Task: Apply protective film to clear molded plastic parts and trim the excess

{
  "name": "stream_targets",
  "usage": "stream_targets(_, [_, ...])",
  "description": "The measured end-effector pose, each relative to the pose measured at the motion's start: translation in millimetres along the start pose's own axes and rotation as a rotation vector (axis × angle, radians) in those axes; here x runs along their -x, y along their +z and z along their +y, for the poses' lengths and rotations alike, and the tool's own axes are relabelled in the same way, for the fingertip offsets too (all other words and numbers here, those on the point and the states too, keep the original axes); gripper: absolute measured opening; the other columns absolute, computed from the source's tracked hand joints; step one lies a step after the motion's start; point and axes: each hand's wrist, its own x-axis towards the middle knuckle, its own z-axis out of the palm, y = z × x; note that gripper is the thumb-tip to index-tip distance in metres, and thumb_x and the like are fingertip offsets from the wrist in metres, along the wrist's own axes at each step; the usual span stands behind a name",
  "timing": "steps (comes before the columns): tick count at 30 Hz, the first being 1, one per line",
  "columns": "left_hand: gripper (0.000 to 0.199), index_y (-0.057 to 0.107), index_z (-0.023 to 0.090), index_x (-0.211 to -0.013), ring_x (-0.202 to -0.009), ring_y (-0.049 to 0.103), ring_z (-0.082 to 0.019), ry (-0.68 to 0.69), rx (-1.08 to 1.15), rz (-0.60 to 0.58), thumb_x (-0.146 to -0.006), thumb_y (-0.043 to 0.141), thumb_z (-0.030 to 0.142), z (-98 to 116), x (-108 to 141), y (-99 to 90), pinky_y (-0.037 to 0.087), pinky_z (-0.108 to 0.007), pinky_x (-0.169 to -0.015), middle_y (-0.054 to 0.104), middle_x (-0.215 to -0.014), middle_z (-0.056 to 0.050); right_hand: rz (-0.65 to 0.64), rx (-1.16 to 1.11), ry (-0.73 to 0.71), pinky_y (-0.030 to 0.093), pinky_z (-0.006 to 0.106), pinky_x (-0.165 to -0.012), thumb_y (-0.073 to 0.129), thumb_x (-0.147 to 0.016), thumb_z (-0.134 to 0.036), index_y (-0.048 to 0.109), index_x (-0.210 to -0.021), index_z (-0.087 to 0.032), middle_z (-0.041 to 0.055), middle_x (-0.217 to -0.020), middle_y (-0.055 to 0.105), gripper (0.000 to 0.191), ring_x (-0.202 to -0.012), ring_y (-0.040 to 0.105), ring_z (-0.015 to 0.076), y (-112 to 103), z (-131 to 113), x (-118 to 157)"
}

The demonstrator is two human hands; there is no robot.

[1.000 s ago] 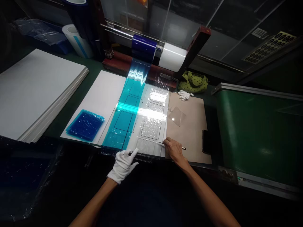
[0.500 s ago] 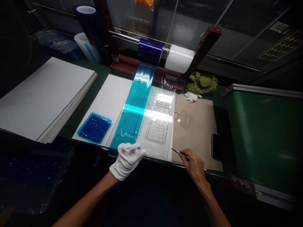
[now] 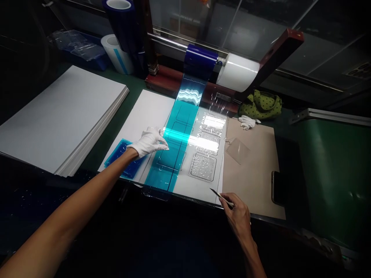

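My left hand (image 3: 149, 142), in a white cotton glove, lies flat with its fingers extended at the left edge of a long blue film strip (image 3: 176, 154). Its wrist passes over a cut blue film sheet (image 3: 120, 158). My right hand (image 3: 239, 214) is bare and pinches a craft knife (image 3: 222, 197), with the blade pointing up-left towards the near end of a transparent film strip (image 3: 203, 170). Rectangular outlines mark both strips. A small transparent rectangular piece (image 3: 238, 150) lies on brown kraft paper (image 3: 252, 185).
A stack of white boards (image 3: 58, 116) lies at left. Blue (image 3: 200, 58) and white (image 3: 237, 72) film rolls stand behind the strips. A phone (image 3: 276, 188), spare white gloves (image 3: 247, 122), a green dotted bag (image 3: 261, 105) and a green panel (image 3: 333, 181) are at right.
My left hand has moved up and left from the near edge onto the blue strip, beside the blue sheet. My right hand stays near the edge with the knife. The view has shifted slightly.
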Motion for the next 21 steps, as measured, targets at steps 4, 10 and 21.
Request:
stream_targets(4, [0.031, 0.075, 0.024, -0.082, -0.091, 0.047, -0.021, -0.042, 0.02, -0.09, -0.073, 0.067, 0.053, -14, -6, 9.5, 0.039, -0.034, -0.075, 0.053, -0.092, -0.005, 0.001, -0.013, 0.021, 0.049, 0.028, -0.064, 0.049, -0.089, -0.038, 0.065, -0.092, -0.021, 0.0041, -0.092, 0.067, 0.023, -0.082, 0.064, 0.0194, 4, -4, 3])
stream_targets(10, [0.036, 0.075, 0.024, -0.081, -0.094, 0.047, -0.024, -0.115, -0.004, -0.129, -0.072, 0.064, 0.057, -22, -15, 16.2, 0.039, -0.037, -0.08, 0.051, -0.096, -0.006, -0.005, -0.017, 0.033, 0.05, 0.028, -0.064, 0.048, -0.09, -0.038, 0.065, -0.093, -0.021, 0.0047, -0.093, 0.067, 0.024, -0.082, 0.064, 0.0201, 6, -6, 4])
stream_targets(21, [0.059, 0.058, 0.034, -0.123, -0.102, 0.039, -0.031, -0.247, -0.126, 0.182, -0.071, 0.062, 0.062, -6, -5, 19.6, 0.037, -0.041, -0.081, 0.044, -0.109, -0.009, 0.071, 0.109, -0.03, 0.045, 0.027, -0.064, 0.046, -0.091, -0.035, 0.065, -0.092, -0.021, 0.0057, -0.093, 0.068, 0.024, -0.082, 0.064, 0.0197, -1, -11, -36])
